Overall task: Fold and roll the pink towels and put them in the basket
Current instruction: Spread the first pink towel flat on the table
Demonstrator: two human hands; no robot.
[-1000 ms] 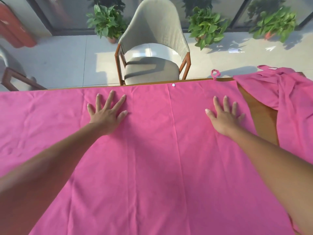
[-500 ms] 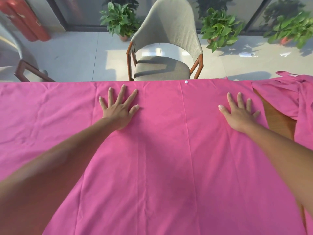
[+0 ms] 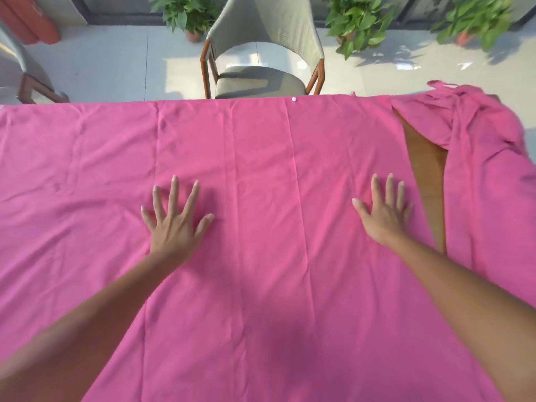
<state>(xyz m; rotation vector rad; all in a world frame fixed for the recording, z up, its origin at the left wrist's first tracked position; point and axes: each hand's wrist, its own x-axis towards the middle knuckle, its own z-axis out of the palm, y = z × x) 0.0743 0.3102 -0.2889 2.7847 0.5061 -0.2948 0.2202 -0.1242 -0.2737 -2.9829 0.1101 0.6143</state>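
At the far left, beyond the table, part of a second chair (image 3: 32,82) shows, and a red object (image 3: 32,21) stands in the corner behind it. A large pink towel (image 3: 261,285) lies spread flat over almost the whole table, its far edge running straight along the table's far side, with long lengthwise creases and a few soft wrinkles on its left part.

The left hand (image 3: 174,224) rests palm down on the towel, left of the middle, fingers straight and fanned wide; it holds nothing. Beyond the far edge, a beige chair (image 3: 261,53) with a wooden frame faces the table, a potted plant (image 3: 185,13) to its left on the pale floor. A small white dot (image 3: 293,99) sits on the towel's far edge (too small to tell what it is).

The right hand (image 3: 383,216) lies flat near the towel's right edge, fingers straight and closer together, thumb out, gripping nothing. Just right of it a wedge of bare brown table (image 3: 426,175) shows. Past that a second pink towel (image 3: 487,169) lies rumpled at the far right. Two more plants (image 3: 359,27) (image 3: 475,21) stand on the floor behind.
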